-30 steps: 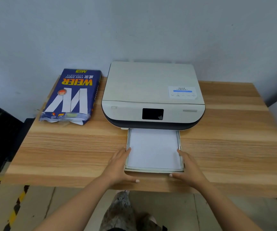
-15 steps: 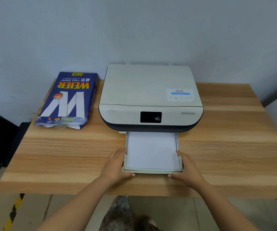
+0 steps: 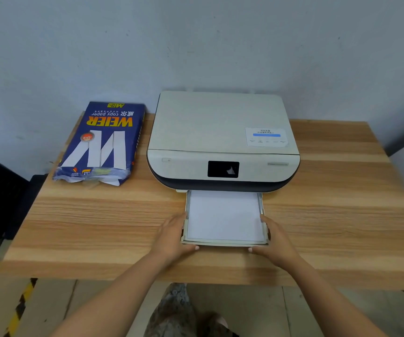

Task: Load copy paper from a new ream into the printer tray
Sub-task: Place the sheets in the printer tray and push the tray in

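The paper tray (image 3: pixel 264 222) stuck out from under the printer (image 3: pixel 222 142), a white sheet stack (image 3: pixel 224 215) lying flat in it; the left hand (image 3: pixel 171 235) and right hand (image 3: pixel 275 239) clasped its front corners, palms against the side rails, thumbs along the front lip; the tray looked light, stiff plastic, likely to bind if pushed unevenly, so both corners suited; the opened WEIER ream (image 3: pixel 101 144) lay on the table (image 3: pixel 341 215) left of the printer; compared with a second earlier, less tray showed, suggesting it had slid inward.
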### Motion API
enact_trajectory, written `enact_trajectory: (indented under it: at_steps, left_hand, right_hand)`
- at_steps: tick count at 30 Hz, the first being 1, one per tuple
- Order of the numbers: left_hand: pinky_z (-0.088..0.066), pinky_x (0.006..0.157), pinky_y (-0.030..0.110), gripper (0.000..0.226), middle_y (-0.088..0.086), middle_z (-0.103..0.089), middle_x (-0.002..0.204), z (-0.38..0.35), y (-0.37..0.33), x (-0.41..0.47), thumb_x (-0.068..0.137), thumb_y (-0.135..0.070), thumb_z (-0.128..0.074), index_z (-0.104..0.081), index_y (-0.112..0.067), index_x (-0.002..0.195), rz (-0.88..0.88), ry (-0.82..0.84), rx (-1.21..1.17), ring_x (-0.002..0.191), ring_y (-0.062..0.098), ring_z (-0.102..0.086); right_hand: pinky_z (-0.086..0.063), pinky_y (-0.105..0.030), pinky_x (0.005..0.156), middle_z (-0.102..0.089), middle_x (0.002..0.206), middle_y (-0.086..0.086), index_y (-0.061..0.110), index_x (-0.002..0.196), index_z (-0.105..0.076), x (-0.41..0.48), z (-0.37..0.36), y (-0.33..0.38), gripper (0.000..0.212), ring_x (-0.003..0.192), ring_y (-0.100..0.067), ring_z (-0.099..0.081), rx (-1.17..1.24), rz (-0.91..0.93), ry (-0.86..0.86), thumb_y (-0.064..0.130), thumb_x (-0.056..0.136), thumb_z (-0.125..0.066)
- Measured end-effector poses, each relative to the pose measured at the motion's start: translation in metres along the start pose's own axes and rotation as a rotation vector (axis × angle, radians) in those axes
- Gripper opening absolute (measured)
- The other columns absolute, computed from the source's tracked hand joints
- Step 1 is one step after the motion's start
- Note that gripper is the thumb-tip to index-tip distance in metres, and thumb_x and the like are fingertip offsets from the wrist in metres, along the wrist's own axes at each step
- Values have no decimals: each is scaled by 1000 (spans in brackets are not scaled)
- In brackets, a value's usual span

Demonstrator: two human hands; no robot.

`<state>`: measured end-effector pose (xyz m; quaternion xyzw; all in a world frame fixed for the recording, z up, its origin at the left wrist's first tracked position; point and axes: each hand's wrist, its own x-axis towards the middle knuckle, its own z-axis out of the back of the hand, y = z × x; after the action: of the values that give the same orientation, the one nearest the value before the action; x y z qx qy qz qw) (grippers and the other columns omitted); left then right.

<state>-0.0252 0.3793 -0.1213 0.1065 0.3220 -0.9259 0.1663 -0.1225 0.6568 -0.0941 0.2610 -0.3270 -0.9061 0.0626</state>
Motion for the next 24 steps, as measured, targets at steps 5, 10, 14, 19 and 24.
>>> enact_trajectory:
  at_steps: [5,10,14,19,24]
  left_hand:
    - [-35,109,43,99,-6,-46,143,7,-7,12,59,-52,-81,-34,-29,142,5,2,-7,134,20,-35]
    - [-37,108,43,88,-5,-49,139,11,-14,21,62,-41,-84,-41,-28,137,-4,-19,-42,133,22,-37]
    - [-36,107,41,86,-4,-51,138,15,-18,28,63,-38,-84,-42,-28,137,6,-30,-52,131,23,-38]
    - [-39,103,38,79,-4,-56,130,18,-20,36,61,-43,-82,-47,-27,130,24,-88,-18,125,22,-44]
    - [-39,90,34,67,3,-54,112,23,-31,37,64,-59,-75,-50,-15,109,241,-246,157,109,24,-47]
  right_hand:
    - [-33,-41,113,-34,151,-3,22,148,-25,12,3,9,105,138,-25,-32,19,-18,3,20,62,-87]
    - [-32,-40,113,-34,152,-5,19,148,-25,23,6,18,105,139,-25,-32,16,-37,-4,16,63,-86]
    - [-32,-37,112,-34,151,-5,18,148,-26,32,8,23,105,138,-24,-33,33,-61,-11,13,62,-87]
    - [-41,-34,99,-49,138,-5,17,141,-37,40,11,28,97,126,-25,-47,96,-72,-75,9,59,-88]
    - [-48,-45,96,-52,124,-9,16,126,-46,46,5,27,86,117,-29,-51,50,-140,-259,31,53,-90]
